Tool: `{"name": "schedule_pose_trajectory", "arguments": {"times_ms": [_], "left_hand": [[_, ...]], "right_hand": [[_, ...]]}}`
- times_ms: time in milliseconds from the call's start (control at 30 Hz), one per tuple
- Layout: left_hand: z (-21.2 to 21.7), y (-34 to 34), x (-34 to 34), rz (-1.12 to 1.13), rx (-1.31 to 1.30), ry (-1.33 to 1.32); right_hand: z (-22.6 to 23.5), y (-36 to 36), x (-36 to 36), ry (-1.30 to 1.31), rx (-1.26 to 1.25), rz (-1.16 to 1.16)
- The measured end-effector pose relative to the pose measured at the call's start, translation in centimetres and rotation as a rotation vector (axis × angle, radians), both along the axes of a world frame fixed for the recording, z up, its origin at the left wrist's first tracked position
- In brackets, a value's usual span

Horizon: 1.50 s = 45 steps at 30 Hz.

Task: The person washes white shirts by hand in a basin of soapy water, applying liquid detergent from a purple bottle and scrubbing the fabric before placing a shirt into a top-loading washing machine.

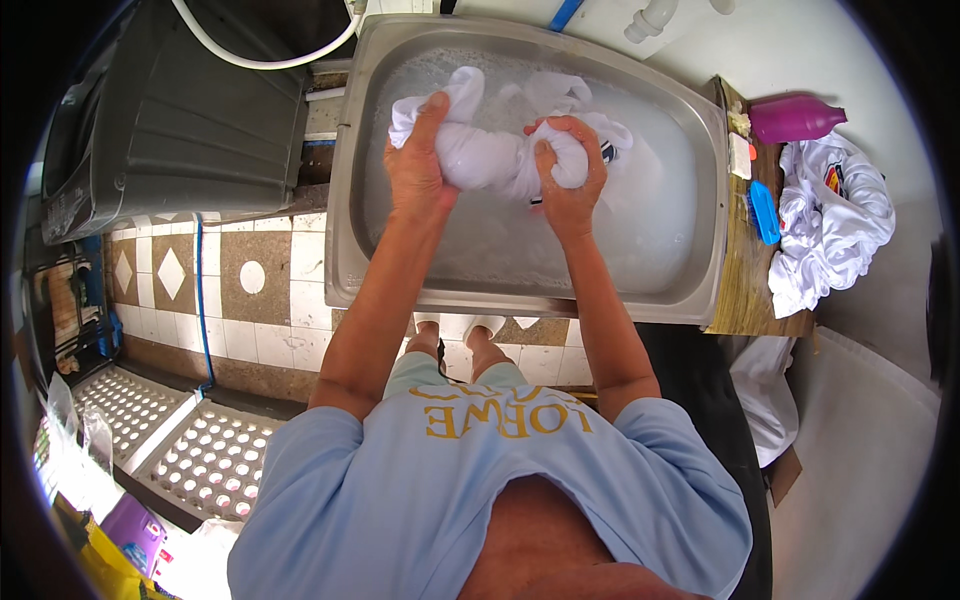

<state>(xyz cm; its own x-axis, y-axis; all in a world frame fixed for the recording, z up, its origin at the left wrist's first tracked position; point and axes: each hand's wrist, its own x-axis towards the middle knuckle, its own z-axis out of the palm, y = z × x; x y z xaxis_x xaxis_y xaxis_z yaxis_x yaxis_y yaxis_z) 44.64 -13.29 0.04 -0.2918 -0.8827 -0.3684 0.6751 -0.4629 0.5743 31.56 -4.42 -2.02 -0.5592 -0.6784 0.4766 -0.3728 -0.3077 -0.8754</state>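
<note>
A wet white garment is bunched and twisted between my two hands, above cloudy, sudsy water in a steel sink. My left hand is closed round its left end, where a loose fold sticks up past the thumb. Round the right end, my right hand grips a rolled wad of the cloth. A dark patch on the fabric shows beside the right fingers. More white cloth lies in the water just behind; whether it belongs to the same garment I cannot tell.
Right of the sink, a wooden ledge bears a blue scrub brush, a pale soap bar, a purple bottle and a heap of white clothes. A dark grey bin-like tub stands left. A white hose curves above it.
</note>
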Motion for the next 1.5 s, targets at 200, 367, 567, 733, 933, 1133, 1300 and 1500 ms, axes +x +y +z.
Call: {"name": "schedule_pose_trajectory", "arguments": {"times_ms": [200, 367, 567, 733, 933, 1133, 1300, 1500], "left_hand": [[1.0, 0.3, 0.4, -0.095, -0.561, -0.188], [2.4, 0.6, 0.4, -0.09, -1.363, -0.514], [4.2, 2.2, 0.4, -0.172, -1.813, -0.703], [4.3, 3.3, -0.7, -0.185, -1.939, -0.691], [3.5, 4.2, -2.6, -0.212, -2.075, -0.79], [1.5, 3.6, -4.9, -0.323, -2.13, -0.945], [0.6, 3.4, -6.3, -0.162, -2.081, -1.004], [2.6, 2.9, -6.7, -0.614, -1.991, -1.036]], "right_hand": [[1.9, -1.4, 0.5, -0.451, 0.316, 0.064], [-0.7, -3.3, -1.2, -0.737, 0.293, 0.354], [4.9, -5.7, -0.5, -0.866, 0.802, 0.415], [6.8, -7.7, -0.5, -0.703, 0.993, 0.556], [7.7, -9.8, -0.5, -0.145, 1.057, 0.851], [6.5, -11.6, 0.4, 0.574, 0.949, 0.894], [6.4, -11.4, 1.5, 0.984, 0.854, 0.782], [7.4, -11.2, 2.5, 1.19, 0.829, 0.813]]}}
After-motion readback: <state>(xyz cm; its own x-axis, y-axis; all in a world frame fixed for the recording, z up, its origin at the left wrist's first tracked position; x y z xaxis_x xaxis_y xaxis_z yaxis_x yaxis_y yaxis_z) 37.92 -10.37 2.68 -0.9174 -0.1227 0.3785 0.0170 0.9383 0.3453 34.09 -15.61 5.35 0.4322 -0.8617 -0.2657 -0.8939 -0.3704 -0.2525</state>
